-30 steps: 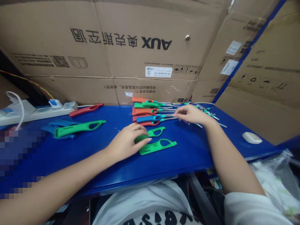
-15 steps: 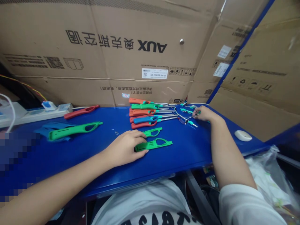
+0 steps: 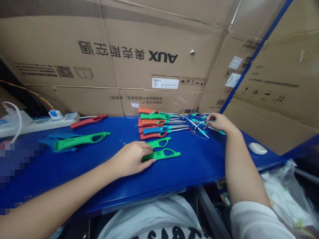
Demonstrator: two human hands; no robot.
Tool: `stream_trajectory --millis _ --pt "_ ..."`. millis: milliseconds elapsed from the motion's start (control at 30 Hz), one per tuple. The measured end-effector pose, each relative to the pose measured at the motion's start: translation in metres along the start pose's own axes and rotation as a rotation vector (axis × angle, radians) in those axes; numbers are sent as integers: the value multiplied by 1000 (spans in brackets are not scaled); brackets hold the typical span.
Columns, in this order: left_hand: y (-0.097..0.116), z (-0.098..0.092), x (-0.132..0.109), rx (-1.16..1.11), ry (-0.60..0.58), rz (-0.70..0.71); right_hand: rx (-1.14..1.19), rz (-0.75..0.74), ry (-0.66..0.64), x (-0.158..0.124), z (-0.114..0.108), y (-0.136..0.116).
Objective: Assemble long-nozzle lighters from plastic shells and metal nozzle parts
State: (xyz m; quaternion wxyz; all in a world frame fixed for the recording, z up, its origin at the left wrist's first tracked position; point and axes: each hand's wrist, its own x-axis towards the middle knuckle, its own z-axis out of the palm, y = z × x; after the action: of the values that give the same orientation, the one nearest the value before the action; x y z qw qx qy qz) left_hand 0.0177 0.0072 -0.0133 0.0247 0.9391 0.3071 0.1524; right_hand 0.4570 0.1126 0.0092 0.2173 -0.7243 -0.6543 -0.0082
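My left hand (image 3: 136, 157) rests at the middle of the blue table, its fingers wrapped round the rear end of a green lighter casing (image 3: 165, 154). Just behind it lies a second green casing (image 3: 160, 142), its rear end under my fingers. At the right, my right hand (image 3: 218, 122) pinches a thin metal rod with a teal end (image 3: 219, 131), among several such rods (image 3: 199, 127). Between the hands, further back, several lighters (image 3: 152, 122) with orange, green, red and blue handles lie side by side, metal tips pointing right.
At the left lie a green casing (image 3: 82, 140) on blue pieces (image 3: 63, 135) and a red casing (image 3: 88, 121), near a power strip (image 3: 42, 123). A white oval object (image 3: 258, 148) sits at the right. Cardboard (image 3: 129, 73) stands along the back. A plastic bag (image 3: 286, 196) hangs at the lower right.
The view has shifted slightly. A rod with a teal end now shows beneath my right hand, and the rods near it lie differently. My left hand stays on the green casing.
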Motion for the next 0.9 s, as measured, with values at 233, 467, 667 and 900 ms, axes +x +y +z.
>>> stream_trajectory --millis 233,467,667,900 --pt "-1 1 10 -107 146 -13 41 39 58 -3 -6 -8" --pt "-5 9 109 110 186 111 57 61 62 -7 -11 -12" --pt "0 35 211 204 135 53 62 32 63 -11 -13 -17" --pt "6 55 259 239 97 41 79 0 39 -13 -13 -22"
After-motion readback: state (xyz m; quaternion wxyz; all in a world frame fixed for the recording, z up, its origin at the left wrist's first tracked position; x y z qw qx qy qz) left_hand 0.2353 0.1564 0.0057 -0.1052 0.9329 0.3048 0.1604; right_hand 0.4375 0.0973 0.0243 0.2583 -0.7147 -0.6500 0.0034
